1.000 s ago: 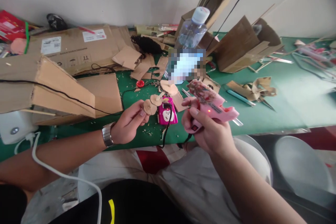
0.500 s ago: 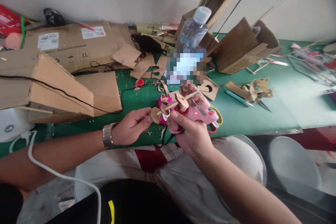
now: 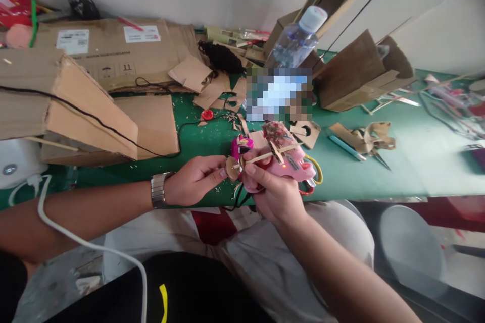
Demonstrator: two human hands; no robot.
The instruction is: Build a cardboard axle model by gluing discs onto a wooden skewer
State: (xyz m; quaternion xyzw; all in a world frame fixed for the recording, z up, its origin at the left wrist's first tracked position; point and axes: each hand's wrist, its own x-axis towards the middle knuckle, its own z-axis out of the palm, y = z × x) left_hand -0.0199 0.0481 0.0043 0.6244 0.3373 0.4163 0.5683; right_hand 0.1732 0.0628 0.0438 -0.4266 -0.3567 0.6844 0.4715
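**Left hand (image 3: 195,181) and right hand (image 3: 278,192) meet at a stick (image 3: 262,157) threaded with cardboard discs (image 3: 231,168)**

At the centre of the frame, the left hand pinches the disc at the stick's left end between thumb and fingers. The right hand is closed around a pink glue gun (image 3: 293,165) with a small light glowing on its side; its thumb and a finger also grip the stick near the middle disc. The stick slants up to the right, across the front of the glue gun.

Just behind the hands, a magenta socket block (image 3: 241,146) sits on the green bench (image 3: 344,176). A red cap (image 3: 207,114) and cardboard scraps (image 3: 191,74) lie beyond it. A folded cardboard shape (image 3: 100,111) fills the left, a clear bottle (image 3: 297,43) stands tilted in the frame at upper centre, and a blue pen-like tool (image 3: 346,148) lies at right.
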